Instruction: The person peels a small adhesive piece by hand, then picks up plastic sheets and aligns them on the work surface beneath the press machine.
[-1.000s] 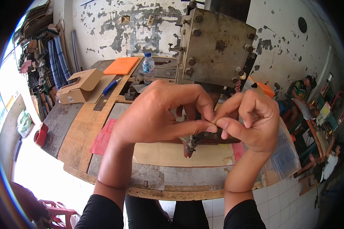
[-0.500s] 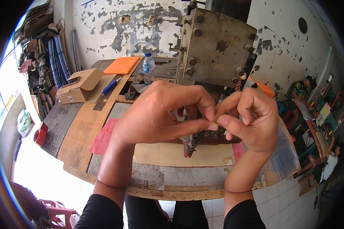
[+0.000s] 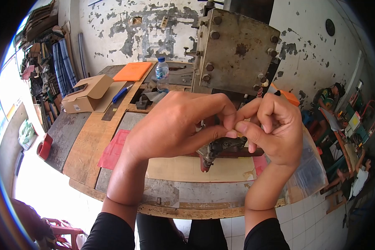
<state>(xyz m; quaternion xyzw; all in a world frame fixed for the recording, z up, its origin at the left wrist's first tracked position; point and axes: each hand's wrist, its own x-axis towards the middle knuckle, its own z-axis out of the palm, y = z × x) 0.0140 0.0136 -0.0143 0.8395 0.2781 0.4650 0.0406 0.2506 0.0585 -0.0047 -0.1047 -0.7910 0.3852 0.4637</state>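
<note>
My left hand (image 3: 175, 125) and my right hand (image 3: 277, 129) meet at the fingertips in front of a machine. Thumb and forefinger are pinched together on each hand. Between the tips shows a speck of something yellowish, too small to name. Behind and just below the fingers is a dark metal fixture (image 3: 221, 148) with a reddish end, partly covered by my hands. Above them stands a heavy bolted metal plate (image 3: 237, 50) of the machine. Beneath my hands lies a pale yellow sheet (image 3: 179, 168) on the worktable, with pink sheet (image 3: 112, 150) at its left.
A cardboard box (image 3: 81, 100) with a phone on it, a blue-handled cutter (image 3: 121, 94), an orange pad (image 3: 132, 71) and a water bottle (image 3: 162, 73) stand on the table's left. Clear plastic sheet (image 3: 308, 166) lies right. Other people sit at the far right.
My hands stay pinched together, with only a slight shift of the fingers. The left fingers have moved a little, and more of the dark fixture shows below them.
</note>
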